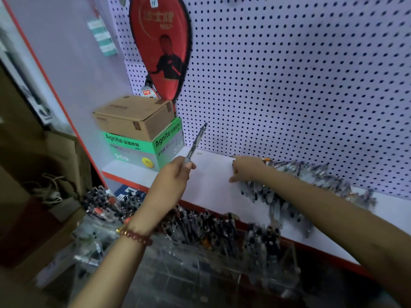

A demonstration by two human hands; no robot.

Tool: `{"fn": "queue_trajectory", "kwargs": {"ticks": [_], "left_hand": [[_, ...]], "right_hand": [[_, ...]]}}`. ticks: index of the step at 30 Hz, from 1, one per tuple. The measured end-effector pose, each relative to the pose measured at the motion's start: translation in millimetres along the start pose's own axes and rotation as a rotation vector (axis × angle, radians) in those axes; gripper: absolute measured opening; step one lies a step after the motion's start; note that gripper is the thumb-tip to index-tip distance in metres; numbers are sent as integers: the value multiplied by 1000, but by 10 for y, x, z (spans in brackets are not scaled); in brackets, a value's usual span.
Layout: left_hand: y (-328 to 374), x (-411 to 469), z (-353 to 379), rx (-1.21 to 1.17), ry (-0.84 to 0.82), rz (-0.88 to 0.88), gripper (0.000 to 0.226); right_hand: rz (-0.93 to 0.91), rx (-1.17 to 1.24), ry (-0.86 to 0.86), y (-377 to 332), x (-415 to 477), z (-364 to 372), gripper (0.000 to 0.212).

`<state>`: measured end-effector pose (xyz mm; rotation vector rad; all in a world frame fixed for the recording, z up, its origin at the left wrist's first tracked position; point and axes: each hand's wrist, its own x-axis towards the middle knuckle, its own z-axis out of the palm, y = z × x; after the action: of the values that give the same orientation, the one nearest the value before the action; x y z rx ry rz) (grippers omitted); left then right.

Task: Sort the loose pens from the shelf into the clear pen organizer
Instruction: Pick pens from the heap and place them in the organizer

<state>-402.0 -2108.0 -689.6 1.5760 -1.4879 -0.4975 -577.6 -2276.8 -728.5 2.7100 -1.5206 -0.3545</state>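
Observation:
My left hand (175, 174) grips a clear pen (196, 141) by its lower end, and the pen points up and to the right above the white shelf (213, 185). My right hand (246, 168) reaches onto the left end of a long pile of loose pens (311, 185) lying on that shelf, fingers down among them; whether it holds one is hidden. Below the shelf's front edge stands the clear pen organizer (200, 252), its compartments packed with several upright pens.
A brown carton (133, 116) sits on a green Agnite box (138, 150) at the shelf's left end. A red racket cover (162, 45) hangs on the white pegboard (300, 74). Cardboard boxes (44, 174) stand at the left.

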Motion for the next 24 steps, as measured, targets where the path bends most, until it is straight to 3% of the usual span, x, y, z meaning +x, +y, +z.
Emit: {"fn": "queue_trajectory", "kwargs": {"ticks": [6,11,13,18,21,24], "left_hand": [[10,-84,-27,-15,6,43,20],[29,-112,23,-22,-2,27,20],[50,-126,22,-35,3,35,21],[93,-153,31,-164,21,29,23],[194,-237,40,-330,45,4,24],[287,-416,6,-431,64,48,26]], "right_hand": [[75,-114,69,-38,23,87,33],[66,4,69,-44,-43,92,45],[77,157,134,-61,-88,-3,44],[7,839,334,-147,-484,-576,23],[-100,958,345,-366,-948,-916,26],[-210,1085,290,-734,-1361,-1022,16]]}}
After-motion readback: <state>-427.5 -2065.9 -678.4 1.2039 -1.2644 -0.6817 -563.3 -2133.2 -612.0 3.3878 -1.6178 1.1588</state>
